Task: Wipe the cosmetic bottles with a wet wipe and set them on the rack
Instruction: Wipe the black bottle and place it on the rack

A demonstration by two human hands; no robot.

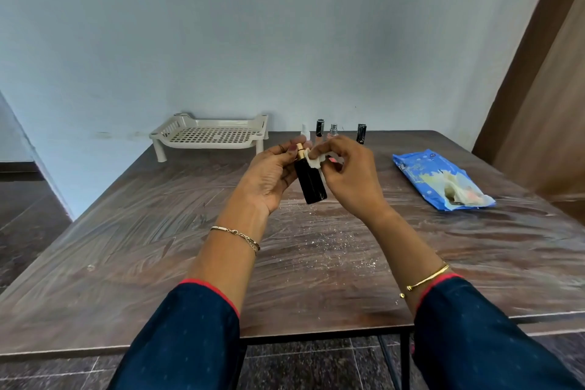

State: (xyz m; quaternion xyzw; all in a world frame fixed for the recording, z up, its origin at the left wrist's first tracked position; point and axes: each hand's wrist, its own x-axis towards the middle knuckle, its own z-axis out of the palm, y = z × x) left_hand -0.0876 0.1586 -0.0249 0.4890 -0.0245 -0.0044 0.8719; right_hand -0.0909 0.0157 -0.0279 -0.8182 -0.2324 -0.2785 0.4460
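Above the brown wood-grain surface, fingers of the left hand are curling round a black bottle; fingers of the right hand are pinching a wet wipe against its gold neck. Beyond, more bottles are standing beside the white rack, near the pale blue wall. The blue wipes pack is lying to the right, its print unreadable

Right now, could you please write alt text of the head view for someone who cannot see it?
The left hand holds a black cosmetic bottle above a table while the right hand presses a wet wipe against its gold neck. A white rack and four more bottles stand at the far edge; a blue wipe pack lies at right.
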